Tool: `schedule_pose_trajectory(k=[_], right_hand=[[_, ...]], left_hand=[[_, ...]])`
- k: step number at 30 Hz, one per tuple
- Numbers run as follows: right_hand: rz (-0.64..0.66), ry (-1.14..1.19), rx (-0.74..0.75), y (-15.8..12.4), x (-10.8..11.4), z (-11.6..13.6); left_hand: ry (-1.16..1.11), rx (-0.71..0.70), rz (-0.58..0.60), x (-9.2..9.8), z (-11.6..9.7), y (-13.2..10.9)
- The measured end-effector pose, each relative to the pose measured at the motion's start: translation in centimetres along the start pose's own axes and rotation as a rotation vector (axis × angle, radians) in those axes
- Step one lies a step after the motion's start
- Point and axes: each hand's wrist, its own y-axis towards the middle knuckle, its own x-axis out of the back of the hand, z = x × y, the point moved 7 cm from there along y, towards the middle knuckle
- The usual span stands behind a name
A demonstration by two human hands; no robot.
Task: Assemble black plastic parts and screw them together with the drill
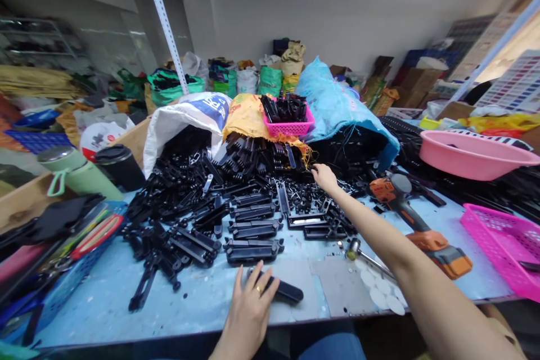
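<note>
My left hand (248, 309) rests at the front of the table with its fingers spread. They lie over the left end of a long black plastic part (289, 291). My right hand (325, 178) reaches forward to the heap at the mouth of the yellow sack (245, 115). Its fingers are drawn together at the dark parts, and whatever they pinch is too small to make out. Between the hands, several black folding plastic assemblies (255, 229) are lined up in a column. Small loose black pieces (310, 194) lie scattered just left of my right forearm.
An orange cordless driver (422, 228), a metal-headed tool (353, 248) and white discs (379, 291) lie at right. Beyond are a pink basin (476, 160) and a magenta basket (498, 247). A pink basket (291, 126) sits among the sacks. Green bottle (84, 171) and blue tool basket (78, 281) stand left.
</note>
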Motion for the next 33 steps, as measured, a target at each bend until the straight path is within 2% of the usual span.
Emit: schedule_pose_trajectory(k=[3, 6, 10, 13, 15, 17, 19, 20, 21, 22, 23, 24, 25, 27, 28, 29, 30, 31, 32, 33], right_hand=[[0.090, -0.087, -0.077, 3.9, -1.2, -2.4], [0.155, -0.118, -0.139, 5.5, -2.8, -3.3], [0.162, -0.161, -0.204, 5.9, -3.3, -3.5], [0.179, -0.203, -0.186, 5.2, -2.2, -3.4], [0.211, -0.210, -0.187, 3.9, -1.0, -3.7], [0.223, -0.197, -0.203, 1.8, 0.6, -4.2], [0.214, -0.158, -0.199, -1.6, 2.1, -4.2], [0.195, -0.105, -0.181, -3.8, 2.6, -3.8], [0.185, -0.040, -0.173, -6.3, 2.8, -3.3], [0.249, 0.138, -0.156, -9.1, 2.2, -2.3], [0.288, 0.567, -0.207, -12.0, 1.5, -1.2], [0.359, 0.845, -0.262, -15.1, 0.4, 0.0], [0.404, 1.079, -0.251, -17.9, -0.4, 1.6], [0.541, 1.288, -0.309, -22.8, -2.2, 4.0], [0.667, 1.302, -0.314, -25.0, -3.0, 5.0], [0.732, 1.184, -0.261, -26.5, -3.3, 5.5], [0.627, 0.992, -0.095, -26.8, -2.3, 5.6], [0.386, 0.754, 0.163, -26.7, -0.2, 5.8], [0.079, 0.514, 0.427, -27.0, 2.6, 6.3], [-0.152, 0.317, 0.657, -27.9, 4.6, 6.9]], left_hand=[[-0.107, -0.034, -0.122, -0.9, 1.1, 0.7], [-0.086, -0.095, -0.192, -2.7, 1.2, 1.1], [-0.072, -0.133, -0.264, -3.8, 1.0, 0.7], [-0.040, -0.100, -0.247, -3.8, 1.5, 0.1], [-0.003, -0.050, -0.217, -3.1, 2.2, -0.2], [0.037, -0.006, -0.137, -1.9, 2.6, -0.2], [0.086, -0.004, -0.010, -0.7, 2.4, 0.3], [0.105, -0.048, 0.002, 0.2, 1.8, 0.6], [0.092, -0.035, -0.022, 1.1, 1.5, 1.1], [0.043, 0.009, -0.083, 2.1, 1.2, 1.6], [-0.061, 0.098, -0.079, 2.3, 1.1, 2.2], [-0.222, 0.221, -0.039, 2.0, 1.2, 2.8], [-0.429, 0.359, 0.050, 0.9, 1.2, 3.3], [-0.920, 0.653, 0.261, -2.1, 0.2, 3.7], [-1.102, 0.796, 0.315, -3.0, -0.4, 3.8], [-1.234, 0.935, 0.325, -3.6, -0.8, 3.8], [-1.302, 1.042, 0.313, -3.7, -1.0, 3.7], [-1.352, 1.130, 0.307, -3.6, -1.2, 3.6], [-1.417, 1.191, 0.330, -3.5, -1.6, 3.3], [-1.459, 1.210, 0.386, -3.3, -1.9, 3.1]])
